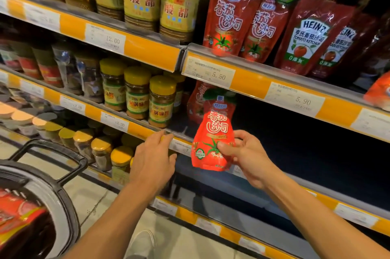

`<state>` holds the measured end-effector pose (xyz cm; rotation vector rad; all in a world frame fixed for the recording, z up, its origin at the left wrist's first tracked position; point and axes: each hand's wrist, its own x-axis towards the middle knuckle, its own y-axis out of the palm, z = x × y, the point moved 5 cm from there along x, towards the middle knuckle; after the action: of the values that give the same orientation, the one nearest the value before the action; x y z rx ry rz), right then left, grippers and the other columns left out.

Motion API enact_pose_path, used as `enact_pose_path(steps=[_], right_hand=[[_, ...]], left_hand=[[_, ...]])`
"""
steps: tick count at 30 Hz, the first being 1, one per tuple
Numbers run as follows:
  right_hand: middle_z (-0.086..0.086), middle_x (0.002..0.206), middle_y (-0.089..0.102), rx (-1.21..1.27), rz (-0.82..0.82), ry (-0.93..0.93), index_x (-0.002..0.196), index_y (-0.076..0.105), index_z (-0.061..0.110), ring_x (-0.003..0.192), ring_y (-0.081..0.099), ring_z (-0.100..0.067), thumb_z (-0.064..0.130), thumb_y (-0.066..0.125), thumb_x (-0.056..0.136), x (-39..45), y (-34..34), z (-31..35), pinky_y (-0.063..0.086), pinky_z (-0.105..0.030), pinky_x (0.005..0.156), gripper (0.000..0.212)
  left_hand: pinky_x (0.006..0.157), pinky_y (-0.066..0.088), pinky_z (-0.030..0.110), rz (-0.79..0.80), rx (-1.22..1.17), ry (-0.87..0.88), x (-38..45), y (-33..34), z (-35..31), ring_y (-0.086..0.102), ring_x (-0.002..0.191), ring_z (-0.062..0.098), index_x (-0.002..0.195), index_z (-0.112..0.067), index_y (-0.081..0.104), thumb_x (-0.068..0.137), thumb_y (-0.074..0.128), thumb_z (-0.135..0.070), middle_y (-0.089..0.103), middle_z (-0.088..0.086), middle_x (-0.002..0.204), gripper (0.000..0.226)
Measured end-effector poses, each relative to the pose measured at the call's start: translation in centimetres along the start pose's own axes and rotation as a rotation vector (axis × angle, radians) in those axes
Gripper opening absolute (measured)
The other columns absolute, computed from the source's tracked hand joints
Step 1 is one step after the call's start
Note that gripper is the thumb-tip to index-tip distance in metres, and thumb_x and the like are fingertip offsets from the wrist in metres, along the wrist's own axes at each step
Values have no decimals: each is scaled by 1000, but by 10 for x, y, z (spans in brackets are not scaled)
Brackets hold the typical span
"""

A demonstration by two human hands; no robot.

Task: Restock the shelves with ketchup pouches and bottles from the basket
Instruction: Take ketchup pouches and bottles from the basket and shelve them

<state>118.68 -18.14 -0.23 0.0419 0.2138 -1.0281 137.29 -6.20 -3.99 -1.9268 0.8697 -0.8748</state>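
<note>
right hand: pouch is pinched at its lower right, thumb across the front, fingers curled behind.
pouch: held upright, long axis near vertical, cap end up and leaning slightly toward the shelf. It is carried in front of the middle shelf edge, not yet resting on anything.
left hand: nothing is held; fingers are loosely bent, tips touching the shelf edge just left of the pouch.
key relation: the slot is judged to lie up and beyond the pouch, past the shelf edge, in the dark bay to the right of the jars. A like pouch is already stood there, directly behind the held one. The right hand is the nearer one and already loaded; the left is offset to the side.
next move (judgement): pouch to be pushed forward over the shelf edge and set down base first, beside or in front of the stood pouch. Vertical axis should be kept so it stands.
risk (judgement): soft pouch may slump or tip once released; the upper price rail sits just above the cap end, so clearance is tight.
upper shelf: same-brand pouches and Heinz pouches are already stocked above the shelf edge.
basket: low left of the shelf edge, more red packs seen inside, blurred.
progress (judgement): partway; stock remains.
</note>
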Motion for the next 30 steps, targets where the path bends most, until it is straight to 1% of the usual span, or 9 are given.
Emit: enact_pose_path(steps=[3, 7, 10, 14, 18, 21, 25, 28, 30], right_hand=[[-3, 89, 77, -12, -100, -94, 115, 53, 7, 77, 76, -18, 1, 76, 85, 15, 6, 2, 60, -39, 60, 37], [-4, 96, 71, -39, -207, -231, 103, 53, 16, 74, 74, -9, 0, 75, 86, 41, 16, 10, 56, -25, 50, 32], [5, 97, 69, -83, -274, -313, 96, 52, 26, 84, 71, -4, 0, 77, 85, 62, 25, 12, 60, -28, 66, 38], [15, 98, 63, -154, -270, -363, 97, 50, 28, 80, 63, 16, -5, 73, 85, 84, 36, 0, 50, -6, 60, 42], [23, 100, 57, -263, -269, -361, 112, 48, 30, 89, 58, 8, 5, 76, 86, 91, 32, -19, 44, -10, 69, 45], [27, 97, 56, -367, -279, -358, 117, 50, 32, 85, 55, 12, 17, 80, 84, 94, 27, -21, 40, -7, 67, 47], [12, 107, 60, -460, -294, -320, 130, 56, 21, 84, 53, 6, 26, 83, 82, 102, 30, -17, 39, -11, 70, 55], [-2, 120, 67, -517, -336, -300, 130, 58, 18, 104, 60, -16, 30, 83, 81, 109, 30, -14, 44, -28, 84, 56], [-5, 125, 67, -535, -357, -289, 129, 58, 17, 113, 62, -24, 32, 84, 80, 111, 31, -13, 44, -31, 85, 58]], left_hand=[[115, 31, 39, 51, 102, 55, 14, 16, -1, 24, 149, 20, 154, -31, 31, 99, 52, -44, 29, 2, 161, 61], [115, 25, 43, 27, 235, 66, 22, 25, -3, 22, 148, 24, 152, -33, 31, 98, 48, -46, 28, 3, 161, 58], [115, 21, 47, 5, 285, 59, 24, 24, -6, 24, 146, 27, 146, -33, 40, 97, 46, -45, 34, 3, 158, 50], [113, 19, 47, 30, 281, 87, 28, 24, -6, 26, 144, 24, 145, -31, 38, 98, 45, -43, 44, -2, 148, 49], [112, 19, 45, 57, 247, 97, 29, 24, -1, 22, 146, 23, 150, -31, 33, 97, 48, -42, 42, -4, 150, 56], [113, 21, 46, 94, 222, 90, 30, 24, 0, 19, 148, 23, 151, -31, 31, 95, 51, -40, 38, -4, 153, 59], [113, 23, 44, 117, 193, 80, 31, 22, -2, 18, 148, 24, 151, -31, 30, 95, 53, -38, 37, -4, 154, 61], [113, 25, 44, 122, 181, 79, 31, 20, -3, 17, 148, 24, 151, -30, 29, 95, 52, -35, 37, -4, 153, 61], [113, 26, 44, 128, 176, 76, 31, 19, -4, 16, 148, 25, 152, -29, 29, 95, 52, -33, 36, -3, 154, 62]])
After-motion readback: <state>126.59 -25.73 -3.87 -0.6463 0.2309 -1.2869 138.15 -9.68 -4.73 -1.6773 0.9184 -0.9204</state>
